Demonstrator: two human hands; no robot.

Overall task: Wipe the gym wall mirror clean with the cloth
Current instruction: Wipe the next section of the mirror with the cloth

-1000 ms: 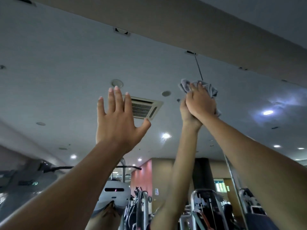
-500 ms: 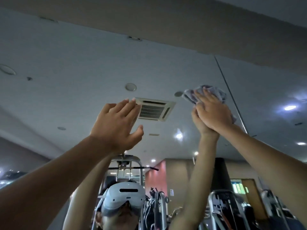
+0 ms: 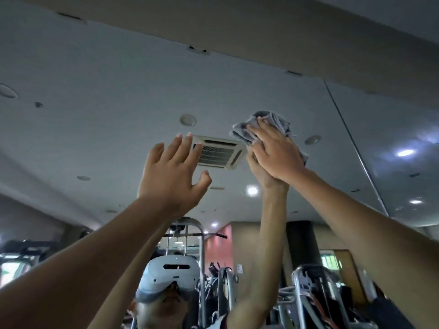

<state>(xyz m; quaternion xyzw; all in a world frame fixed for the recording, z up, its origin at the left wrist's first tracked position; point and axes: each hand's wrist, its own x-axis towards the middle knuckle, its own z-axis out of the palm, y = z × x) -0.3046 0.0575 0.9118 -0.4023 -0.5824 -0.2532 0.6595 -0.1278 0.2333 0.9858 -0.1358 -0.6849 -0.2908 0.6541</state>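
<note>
right hand [image 3: 278, 150] of mine is raised high, fingers fairly straight and spread over the bunched grey cloth [image 3: 273, 119], pressing it flat against the mirror [image 3: 95, 86]. none of the fingers i can see curls round the cloth; it is pinned between my palm and the glass. grey folds stick out past my fingertips at the top and along the right edge of the hand. just behind it the reflected hand meets mine, and the reflected forearm [image 3: 270, 233] runs straight down from there.

my left hand [image 3: 171, 172] is up too, to the left of the cloth and a little lower. it holds nothing, with fingers apart and thumb out to the side (whether the palm actually touches the glass i cannot tell).

between my two hands the mirror shows a square ceiling vent [image 3: 218, 151], with small round lights scattered across the reflected ceiling. low in the middle sits the reflection of the pale headset [image 3: 173, 273] i am wearing, and grey gym machines [image 3: 308, 288] stand reflected at the lower right. a thin dark seam [image 3: 354, 143] slants down the glass to the right of the cloth, well apart from it. above the mirror's top edge a plain beige beam [image 3: 261, 29] crosses the whole view.
</note>
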